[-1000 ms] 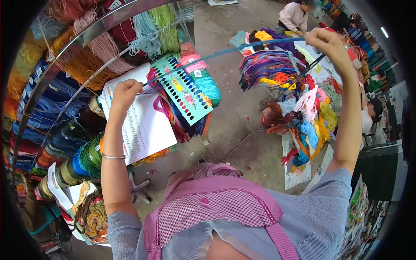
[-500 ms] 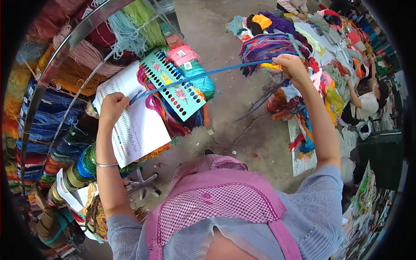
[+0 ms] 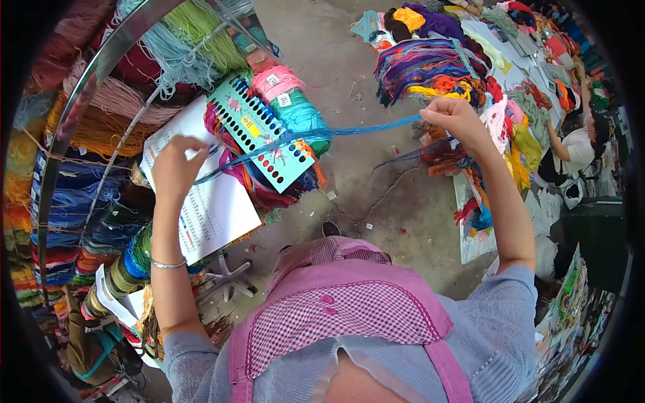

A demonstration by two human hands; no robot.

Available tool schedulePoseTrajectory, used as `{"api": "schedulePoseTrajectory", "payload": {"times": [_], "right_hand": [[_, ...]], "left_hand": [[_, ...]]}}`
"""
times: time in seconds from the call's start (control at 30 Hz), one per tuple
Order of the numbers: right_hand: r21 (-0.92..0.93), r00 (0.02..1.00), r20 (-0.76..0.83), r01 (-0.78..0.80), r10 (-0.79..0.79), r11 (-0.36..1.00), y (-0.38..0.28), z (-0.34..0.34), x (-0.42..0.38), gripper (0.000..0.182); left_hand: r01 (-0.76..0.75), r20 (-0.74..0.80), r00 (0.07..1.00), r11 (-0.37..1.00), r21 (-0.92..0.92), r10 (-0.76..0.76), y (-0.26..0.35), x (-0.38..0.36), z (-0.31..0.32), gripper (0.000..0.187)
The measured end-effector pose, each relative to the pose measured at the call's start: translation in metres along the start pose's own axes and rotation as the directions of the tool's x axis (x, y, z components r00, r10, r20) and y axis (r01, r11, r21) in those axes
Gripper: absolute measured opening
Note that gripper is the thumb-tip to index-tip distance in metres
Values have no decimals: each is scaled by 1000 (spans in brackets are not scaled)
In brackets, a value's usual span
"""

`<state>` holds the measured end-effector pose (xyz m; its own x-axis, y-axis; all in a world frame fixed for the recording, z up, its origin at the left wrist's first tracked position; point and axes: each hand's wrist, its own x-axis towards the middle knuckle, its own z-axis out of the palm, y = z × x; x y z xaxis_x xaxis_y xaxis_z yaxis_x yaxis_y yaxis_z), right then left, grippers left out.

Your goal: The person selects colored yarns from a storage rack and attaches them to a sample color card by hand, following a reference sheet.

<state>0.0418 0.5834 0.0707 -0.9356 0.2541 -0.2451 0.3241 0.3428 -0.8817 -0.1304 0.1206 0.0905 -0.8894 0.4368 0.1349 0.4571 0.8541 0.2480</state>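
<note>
My right hand (image 3: 455, 122) is closed in a fist round one end of a bundle of blue embroidery thread (image 3: 366, 127). From there the strands run slackly leftward, across a light-blue punched thread card (image 3: 295, 173) with colored threads in its holes. A loose tail of dark thread hangs below my right hand. My left hand (image 3: 176, 164) is raised over printed sheets (image 3: 225, 218), its thumb and forefinger curved and apart. The thread's left end lies just beside and below those fingers, seemingly free of them.
Pink and teal skeins (image 3: 301, 107) with number tags sit beside the card. A metal rail (image 3: 80, 101) curves past stacked yarn at left. On the right, a table carries heaped multicolored threads (image 3: 426, 67); a person in a white top (image 3: 576, 149) is beside it.
The blue thread was taut between both hands and now sags. My left hand's fingers have loosened and parted from it, while my right hand keeps its grip a little lower.
</note>
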Motion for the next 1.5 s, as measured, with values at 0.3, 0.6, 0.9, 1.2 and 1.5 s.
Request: {"api": "schedulePoseTrajectory", "payload": {"times": [0.3, 0.6, 0.9, 1.2, 1.5], "right_hand": [[2, 999, 27, -18, 18, 1000, -13, 1, -19, 21], [44, 1000, -10, 8, -7, 999, 21, -10, -17, 21], [132, 999, -48, -16, 23, 991, 40, -12, -6, 20], [139, 998, -51, -22, 29, 990, 32, -17, 1, 18], [58, 993, -109, 39, -32, 998, 24, -16, 0, 19]], "left_hand": [[-533, 58, 806, 764, -364, 589, 128, 62, 58, 16], [-109, 97, 975, 810, -576, 200, 53, 46, 14, 12], [160, 45, 984, 960, 228, -175, -86, 10, -11, 16], [-204, -1, 973, 848, -489, 233, 86, -9, 35, 12], [-208, -85, 978, 916, -342, 191, 114, -5, 59, 16]]}}
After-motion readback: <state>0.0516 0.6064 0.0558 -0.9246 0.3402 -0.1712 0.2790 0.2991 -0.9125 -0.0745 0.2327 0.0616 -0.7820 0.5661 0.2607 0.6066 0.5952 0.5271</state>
